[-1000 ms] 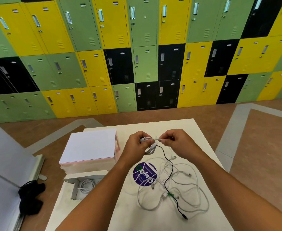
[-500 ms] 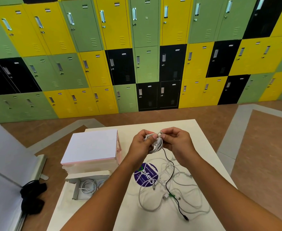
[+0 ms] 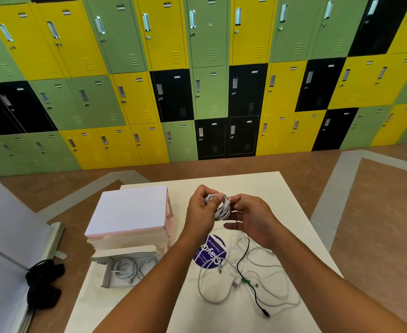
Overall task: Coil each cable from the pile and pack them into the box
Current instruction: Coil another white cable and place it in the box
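One white coil [image 3: 223, 209] in grip of left hand [image 3: 201, 212] and right hand [image 3: 255, 219]; two cables [image 3: 125, 270] in box [image 3: 106, 278].

Both hands [image 3: 226, 212] around a white cable coil [image 3: 221, 206] above table [image 3: 257, 186]

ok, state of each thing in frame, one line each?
left hand, grips the white cable coil.
right hand, pinches the same coil.
white cable coil, bundled, held above the table.
box, open.
coiled cables, white, lying inside the box.
cable pile, loose and tangled on the table.
black cable, uncoiled, in the pile.
stacked boxes, closed.
lockers, shut.
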The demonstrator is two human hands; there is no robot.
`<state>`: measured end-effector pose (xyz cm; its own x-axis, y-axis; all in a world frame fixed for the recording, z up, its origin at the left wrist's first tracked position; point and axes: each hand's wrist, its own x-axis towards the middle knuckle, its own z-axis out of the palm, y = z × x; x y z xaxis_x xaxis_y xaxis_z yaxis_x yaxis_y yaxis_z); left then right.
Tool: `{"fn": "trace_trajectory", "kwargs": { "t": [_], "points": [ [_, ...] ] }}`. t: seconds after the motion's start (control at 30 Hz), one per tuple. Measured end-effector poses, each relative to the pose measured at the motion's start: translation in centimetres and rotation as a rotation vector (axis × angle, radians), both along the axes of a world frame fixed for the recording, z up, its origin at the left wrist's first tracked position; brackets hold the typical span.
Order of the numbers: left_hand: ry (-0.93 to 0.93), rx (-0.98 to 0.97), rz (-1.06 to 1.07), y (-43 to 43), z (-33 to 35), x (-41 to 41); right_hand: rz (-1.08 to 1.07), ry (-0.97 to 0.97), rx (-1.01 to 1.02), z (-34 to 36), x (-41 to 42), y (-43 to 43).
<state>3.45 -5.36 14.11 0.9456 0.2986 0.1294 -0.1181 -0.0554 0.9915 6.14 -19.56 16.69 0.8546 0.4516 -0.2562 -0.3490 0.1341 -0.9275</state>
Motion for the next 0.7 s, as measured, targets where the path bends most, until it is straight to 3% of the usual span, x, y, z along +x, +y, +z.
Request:
{"fn": "trace_trajectory", "kwargs": {
  "t": [0.13,0.33,0.5,0.7],
  "points": [
    [0.055,-0.070,-0.030,0.4,0.3,0.2,-0.024,-0.164,-0.168,-0.7,-0.3,0.9],
    [0.101,-0.137,-0.059,1.4,0.8,-0.4,-0.054,-0.144,-0.089,-0.6,0.0,0.9],
    [0.059,-0.006,-0.090,1.6,1.1,-1.1,-0.051,-0.115,-0.092,-0.4,0.1,1.0],
    [0.045,0.069,-0.035,1.0,1.1,-0.9,-0.104,-0.293,-0.244,-0.5,0.5,1.7]
  ]
}}
